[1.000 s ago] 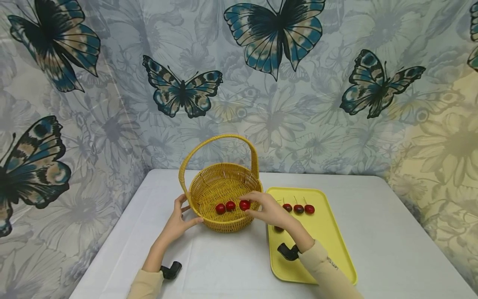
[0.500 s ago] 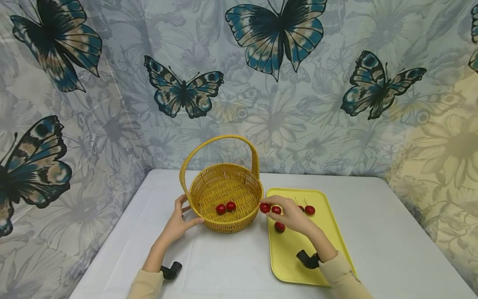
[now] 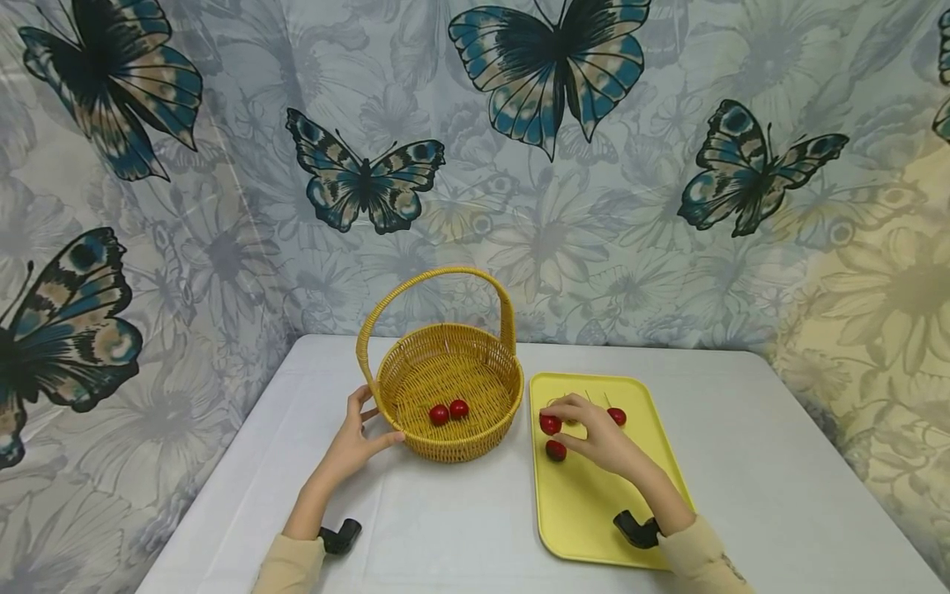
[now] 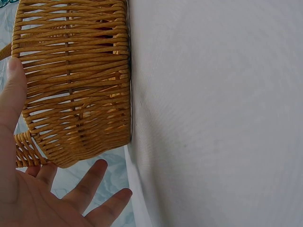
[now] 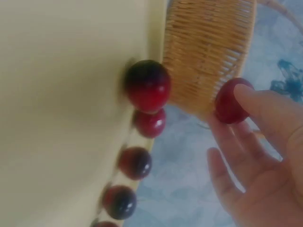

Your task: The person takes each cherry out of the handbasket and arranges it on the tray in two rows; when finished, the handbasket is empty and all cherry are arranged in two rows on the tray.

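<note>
Red and glossy, one cherry [image 5: 231, 101] is pinched between thumb and fingers of the right hand [image 3: 599, 440] over the yellow tray [image 3: 594, 516], near other cherries [image 5: 135, 163], while the left hand [image 3: 356, 445], fingers spread, grips the wicker basket [image 3: 456, 449] containing two cherries [image 3: 439, 415].

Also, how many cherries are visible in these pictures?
8: two cherries lie in the basket, the right hand pinches one, and five lie on the yellow tray, as the right wrist view shows; the hand hides some from the head camera.
</note>
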Motion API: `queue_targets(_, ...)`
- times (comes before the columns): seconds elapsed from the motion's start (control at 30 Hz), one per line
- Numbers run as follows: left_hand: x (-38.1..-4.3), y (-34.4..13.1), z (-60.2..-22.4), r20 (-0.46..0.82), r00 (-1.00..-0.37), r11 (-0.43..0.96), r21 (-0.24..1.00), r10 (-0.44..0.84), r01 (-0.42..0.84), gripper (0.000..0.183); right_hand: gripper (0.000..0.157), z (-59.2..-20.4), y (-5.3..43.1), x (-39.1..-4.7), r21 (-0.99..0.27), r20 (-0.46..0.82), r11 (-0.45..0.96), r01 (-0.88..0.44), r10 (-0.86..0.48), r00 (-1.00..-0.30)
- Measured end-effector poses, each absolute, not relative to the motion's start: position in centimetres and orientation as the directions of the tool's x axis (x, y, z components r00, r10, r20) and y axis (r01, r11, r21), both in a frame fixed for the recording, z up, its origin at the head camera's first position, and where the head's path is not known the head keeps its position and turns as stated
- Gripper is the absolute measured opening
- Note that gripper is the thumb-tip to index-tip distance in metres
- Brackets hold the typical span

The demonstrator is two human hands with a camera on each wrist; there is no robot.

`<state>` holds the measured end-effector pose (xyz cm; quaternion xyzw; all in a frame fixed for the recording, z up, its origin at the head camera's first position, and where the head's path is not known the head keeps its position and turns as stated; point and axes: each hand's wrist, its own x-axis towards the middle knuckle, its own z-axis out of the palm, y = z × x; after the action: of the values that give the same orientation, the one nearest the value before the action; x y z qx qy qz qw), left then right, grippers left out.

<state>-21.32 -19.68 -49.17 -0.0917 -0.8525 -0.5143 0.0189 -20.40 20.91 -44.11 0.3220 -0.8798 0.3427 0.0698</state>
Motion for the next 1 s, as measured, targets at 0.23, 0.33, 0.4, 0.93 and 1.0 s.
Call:
queue_targets(0.23,-21.3,-19.7,-49.1,0.129,-0.982,0.447,0.877,0.139,0.178,0.103,0.038,-44.7,21.9,-20.2,-0.549,0.315,0.593,-0.589,-0.506,-0.803)
queue_targets(0.33,-21.3,-19.7,-49.1,0.129,-0.982,0.446,0.877,0.140,0.179,0.102,0.039,-44.9,22.4,-20.2,-0.530,0.318,0.602,-0.597,-0.511,-0.798)
queue_targets(0.4,-21.3,-19.7,-49.1,0.129,-0.981,0.444,0.878,0.142,0.180,0.102,0.039,-45.1,22.8,-20.2,-0.521,0.318,0.606,-0.602,-0.517,-0.795)
queue_targets(0.93,-21.3,-19.7,-49.0,0.141,-0.979,0.449,0.873,0.147,0.193,0.101,0.034,-45.9,25.2,-20.3,-0.491,0.255,0.630,-0.602,-0.556,-0.791)
queue_targets(1.0,-21.3,-19.7,-49.0,0.141,-0.979,0.446,0.874,0.147,0.193,0.101,0.034,-46.0,25.3,-20.4,-0.502,0.226,0.634,-0.588,-0.560,-0.797)
